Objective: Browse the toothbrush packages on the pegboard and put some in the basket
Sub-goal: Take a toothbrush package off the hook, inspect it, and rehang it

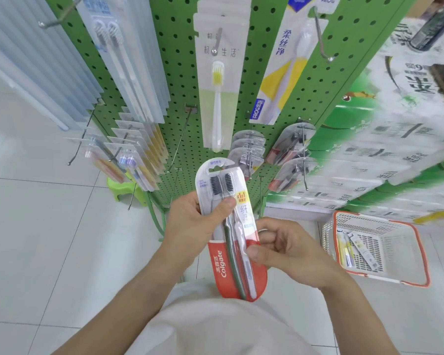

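Note:
I hold a red-and-white Colgate twin toothbrush package (224, 262) upright in front of me, below the green pegboard (180, 80). My left hand (190, 224) grips its upper half, thumb across the front. My right hand (285, 247) pinches the package's right edge near the middle. The white basket with an orange rim (418, 242) stands on the floor at the right, with toothbrush packages (354, 248) lying inside. More packages hang on the pegboard: one with a yellow-bristled brush (217, 98) and a yellow-and-white one (285, 73).
Stacked cartons with green print (385, 155) stand right of the pegboard. Bare metal hooks (180, 139) jut out from the board above my hands. A small green stool (121, 188) sits on the white tile floor at the pegboard's foot. Clear packages (128, 73) hang at left.

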